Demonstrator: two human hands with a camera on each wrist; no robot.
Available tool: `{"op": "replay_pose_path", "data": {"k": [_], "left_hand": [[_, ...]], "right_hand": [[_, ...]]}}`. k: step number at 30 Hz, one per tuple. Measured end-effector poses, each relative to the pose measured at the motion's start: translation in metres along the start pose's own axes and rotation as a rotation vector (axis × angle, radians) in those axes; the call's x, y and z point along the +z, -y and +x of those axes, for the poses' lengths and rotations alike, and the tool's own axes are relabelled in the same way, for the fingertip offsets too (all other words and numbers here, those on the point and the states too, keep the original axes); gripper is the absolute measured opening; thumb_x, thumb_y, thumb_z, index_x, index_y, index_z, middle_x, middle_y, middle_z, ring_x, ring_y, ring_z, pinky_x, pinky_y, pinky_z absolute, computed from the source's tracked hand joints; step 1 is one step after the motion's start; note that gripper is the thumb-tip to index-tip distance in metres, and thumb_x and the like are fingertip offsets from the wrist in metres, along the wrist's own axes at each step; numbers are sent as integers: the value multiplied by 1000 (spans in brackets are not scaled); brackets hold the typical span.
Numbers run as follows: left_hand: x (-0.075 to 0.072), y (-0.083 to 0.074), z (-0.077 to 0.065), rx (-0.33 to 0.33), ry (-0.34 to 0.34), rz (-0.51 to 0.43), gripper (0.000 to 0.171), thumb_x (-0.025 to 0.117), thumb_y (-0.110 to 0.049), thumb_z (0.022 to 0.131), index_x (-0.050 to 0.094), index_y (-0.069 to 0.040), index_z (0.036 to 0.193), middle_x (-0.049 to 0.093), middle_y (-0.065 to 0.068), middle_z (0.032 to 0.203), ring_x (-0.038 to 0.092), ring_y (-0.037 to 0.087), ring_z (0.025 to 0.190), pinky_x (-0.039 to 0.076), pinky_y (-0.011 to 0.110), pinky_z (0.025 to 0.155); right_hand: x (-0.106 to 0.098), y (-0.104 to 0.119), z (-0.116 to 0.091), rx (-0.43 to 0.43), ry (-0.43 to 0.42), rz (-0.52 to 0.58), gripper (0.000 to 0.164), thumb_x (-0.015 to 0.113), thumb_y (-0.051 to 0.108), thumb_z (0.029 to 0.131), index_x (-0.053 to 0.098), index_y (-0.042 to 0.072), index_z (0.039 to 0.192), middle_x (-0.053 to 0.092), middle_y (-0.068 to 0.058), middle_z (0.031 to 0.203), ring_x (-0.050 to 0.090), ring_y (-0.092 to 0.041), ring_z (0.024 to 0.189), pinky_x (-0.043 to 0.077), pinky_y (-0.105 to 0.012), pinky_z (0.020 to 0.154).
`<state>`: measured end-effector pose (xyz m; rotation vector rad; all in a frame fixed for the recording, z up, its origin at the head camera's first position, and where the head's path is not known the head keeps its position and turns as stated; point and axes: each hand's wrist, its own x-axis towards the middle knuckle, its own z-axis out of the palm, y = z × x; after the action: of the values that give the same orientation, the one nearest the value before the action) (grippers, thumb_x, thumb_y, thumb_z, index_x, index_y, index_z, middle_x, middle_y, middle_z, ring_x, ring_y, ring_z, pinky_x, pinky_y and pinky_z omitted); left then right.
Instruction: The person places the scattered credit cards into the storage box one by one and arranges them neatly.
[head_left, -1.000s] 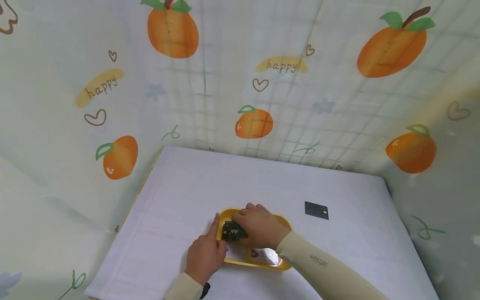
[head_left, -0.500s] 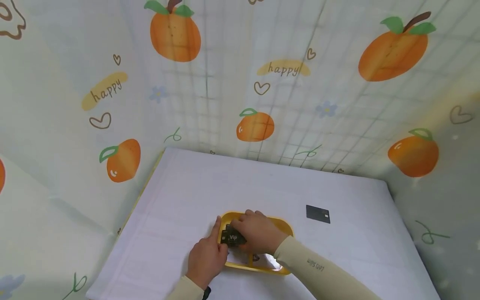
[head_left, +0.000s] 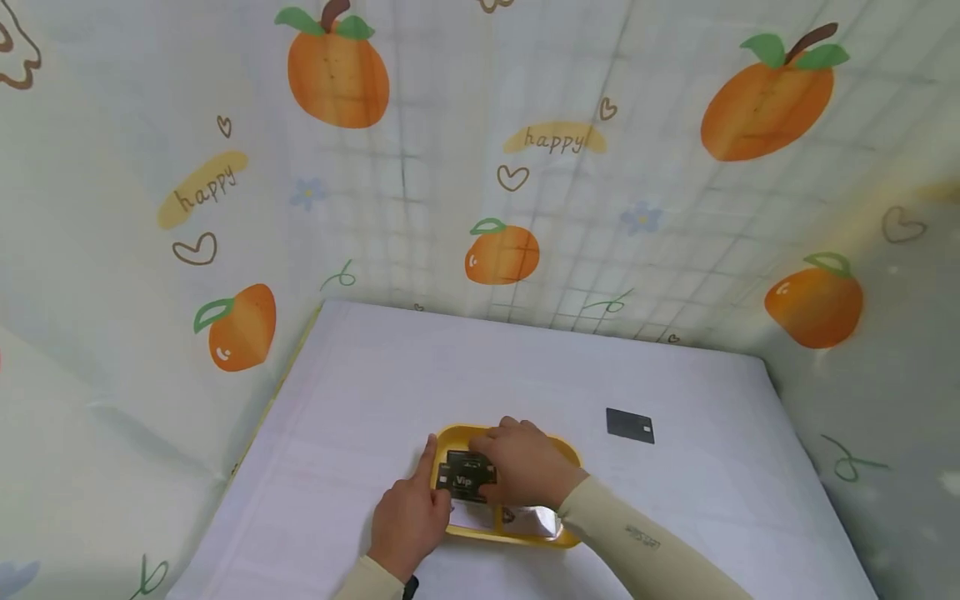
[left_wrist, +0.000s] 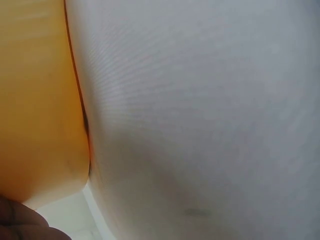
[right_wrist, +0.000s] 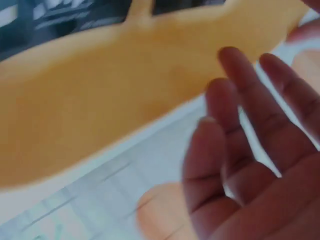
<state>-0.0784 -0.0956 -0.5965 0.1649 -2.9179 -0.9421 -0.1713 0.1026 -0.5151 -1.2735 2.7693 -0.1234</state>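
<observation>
My right hand [head_left: 525, 458] reaches over a yellow divided tray [head_left: 517, 540], with thumb and fingertips at the edges of a black card marked "Vip" [head_left: 463, 481]. It lies over another black card [head_left: 468, 457] in the far left compartment. In the right wrist view, that hand's fingers [right_wrist: 270, 117] are loosely bent near the tray's far wall [right_wrist: 110, 100]; the contact with the card is not visible there. My left hand [head_left: 410, 512] holds the tray's left side, index finger along the outer wall and thumb at the rim. Its fingertips [left_wrist: 25, 225] touch the tray wall [left_wrist: 40, 100].
A dark card with a light square [head_left: 630, 426] lies on the white tabletop [head_left: 390, 375], right of the tray. A silvery card [head_left: 531, 522] is in the tray's near right compartment and a pale one [head_left: 471, 517] in the near left. A fruit-print curtain [head_left: 420, 208] stands behind the table.
The "Vip" card, tilted under my right fingers before, lies flatter, showing more of its face and of the card behind it. My left hand keeps its place at the tray.
</observation>
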Motion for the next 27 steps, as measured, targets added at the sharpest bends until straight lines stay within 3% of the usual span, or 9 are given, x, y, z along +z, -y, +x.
{"op": "replay_pose_path", "data": {"k": [5,11,19,27], "left_hand": [[0,1,-1,-33,-5,-5,81,64,-23,94,31,-28,169,41,-6,49,38,14,40,31,31,41],[2,-1,-4,-74,15,6,82,62,-25,95,27,-31,169,42,-5,49,41,15,41,33,30,42],[3,-6,-8,-86,33,21,82,62,-26,94,28,-31,169,43,-5,49,41,16,41,33,31,43],[3,-11,-8,-65,20,31,82,62,-26,94,29,-30,169,42,-5,49,40,16,41,31,32,43]], "right_hand": [[-8,-25,-24,92,-126,72,55,81,55,87,73,20,129,73,7,116,58,-12,99,54,-39,92],[-7,-63,-70,324,-201,137,57,76,61,90,70,25,133,70,6,129,62,-19,116,53,-49,100],[20,-106,-152,592,-166,192,67,77,58,91,66,13,139,66,-8,138,59,-35,127,48,-60,103],[37,-117,-196,794,-92,231,83,84,53,85,53,13,151,54,-24,149,49,-49,133,42,-71,103]]}}
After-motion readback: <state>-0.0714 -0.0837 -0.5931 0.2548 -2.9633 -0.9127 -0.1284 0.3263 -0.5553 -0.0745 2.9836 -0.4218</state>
